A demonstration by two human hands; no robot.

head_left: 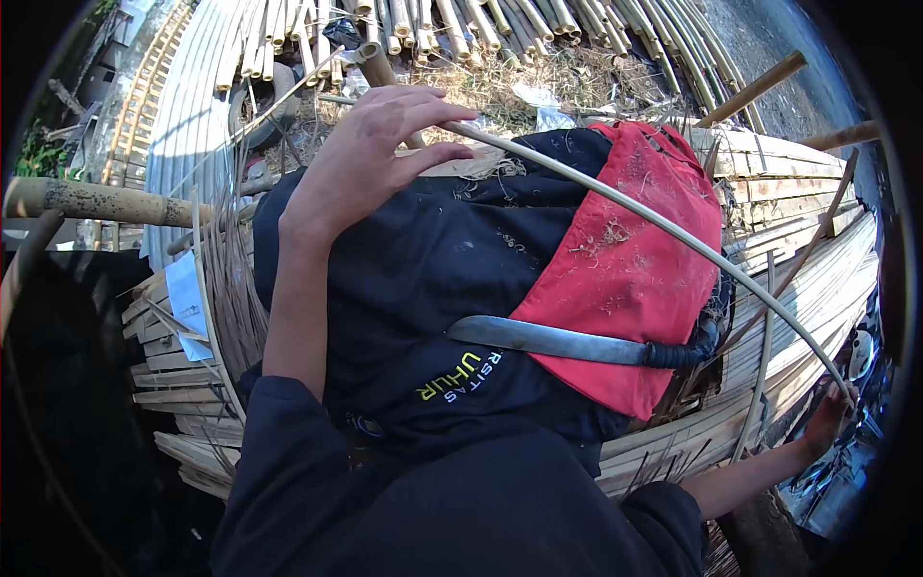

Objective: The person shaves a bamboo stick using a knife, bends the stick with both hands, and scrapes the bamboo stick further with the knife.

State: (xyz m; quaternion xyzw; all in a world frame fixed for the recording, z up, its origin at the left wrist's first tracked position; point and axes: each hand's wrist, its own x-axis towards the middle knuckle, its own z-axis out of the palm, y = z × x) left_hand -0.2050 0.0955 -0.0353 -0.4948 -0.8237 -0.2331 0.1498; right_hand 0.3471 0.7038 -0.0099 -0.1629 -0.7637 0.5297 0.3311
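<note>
My left hand is raised at the upper middle, its thumb and fingers apart, close to one end of a long thin bamboo strip. The strip arcs down to the right edge, where my right hand is closed on its far end. Across my lap, on the black and red cloth, lies a large knife with its blade to the left and its dark wrapped handle to the right. Small shavings are scattered over the cloth.
Many bamboo poles lie at the top. A thick bamboo pole juts in from the left. Split strips are stacked at the right, with poles sticking out. A white paper rests on slats at the left.
</note>
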